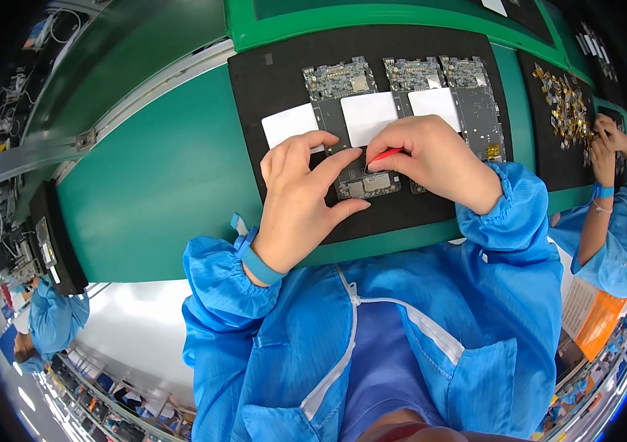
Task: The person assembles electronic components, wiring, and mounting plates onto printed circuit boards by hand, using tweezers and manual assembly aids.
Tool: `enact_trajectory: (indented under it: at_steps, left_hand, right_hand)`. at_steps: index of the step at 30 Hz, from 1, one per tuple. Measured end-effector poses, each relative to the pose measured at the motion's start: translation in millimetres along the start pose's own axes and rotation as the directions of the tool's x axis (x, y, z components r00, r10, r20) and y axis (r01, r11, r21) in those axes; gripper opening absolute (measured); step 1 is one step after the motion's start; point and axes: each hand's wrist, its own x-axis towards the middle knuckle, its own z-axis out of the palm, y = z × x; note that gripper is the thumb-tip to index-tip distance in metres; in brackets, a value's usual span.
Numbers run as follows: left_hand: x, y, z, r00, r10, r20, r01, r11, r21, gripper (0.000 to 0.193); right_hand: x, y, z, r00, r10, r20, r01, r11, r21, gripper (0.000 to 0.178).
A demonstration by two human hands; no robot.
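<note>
My right hand (pixel 427 151) is closed around a slim red tool (pixel 387 154). Its tip, too small to make out, points down at the middle circuit board (pixel 368 184). Against the left side of that same board rests my left hand (pixel 295 191), thumb and forefinger spread apart, holding nothing I can see. A blue wrist strap (pixel 260 265) circles the left wrist. White rectangular pieces (pixel 369 118) lie across or beside the boards. Another circuit board (pixel 480 121), with a gold-coloured patch near its lower end, lies to the right of my right hand.
The boards lie on a black mat (pixel 254 81) over a green bench top (pixel 158 177). To the right, a co-worker's hands (pixel 604 147) are beside a pile of small gold and silver pieces (pixel 562 107). A metal rail (pixel 158 85) runs along the left.
</note>
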Motion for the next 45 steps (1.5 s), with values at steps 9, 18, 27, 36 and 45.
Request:
enact_trajectory:
  at_steps: [9, 18, 27, 36, 45]
  left_hand:
    - [-0.6, -0.9, 1.4, 1.0, -0.003, -0.005, 0.003, 1.0, -0.012, 0.058]
    - [-1.3, -1.9, 1.8, 1.0, 0.001, -0.013, -0.001, 1.0, -0.024, 0.058]
    - [1.0, -3.1, 2.9, 1.0, -0.013, -0.015, 0.013, 1.0, -0.021, 0.057]
    - [-1.5, -2.5, 8.1, 0.998, -0.006, -0.067, 0.004, 1.0, -0.031, 0.054]
    - [-5.0, -2.0, 9.8, 0.996, -0.006, -0.094, 0.001, 0.998, -0.06, 0.05]
  right_hand:
    - [0.2, 1.1, 1.1, 0.999, -0.045, -0.03, 0.045, 0.999, -0.023, 0.011]
    - [1.2, 0.1, 3.3, 0.995, -0.097, -0.02, 0.095, 0.991, -0.099, 0.01]
    - [-4.7, -15.0, 14.5, 0.981, -0.161, -0.108, 0.1, 0.898, -0.428, 0.011]
    - [-3.1, -2.9, 9.6, 0.949, -0.31, -0.061, 0.272, 0.899, -0.344, 0.017]
    - [-4.2, -1.6, 13.3, 0.93, -0.364, -0.052, 0.313, 0.858, -0.407, 0.016]
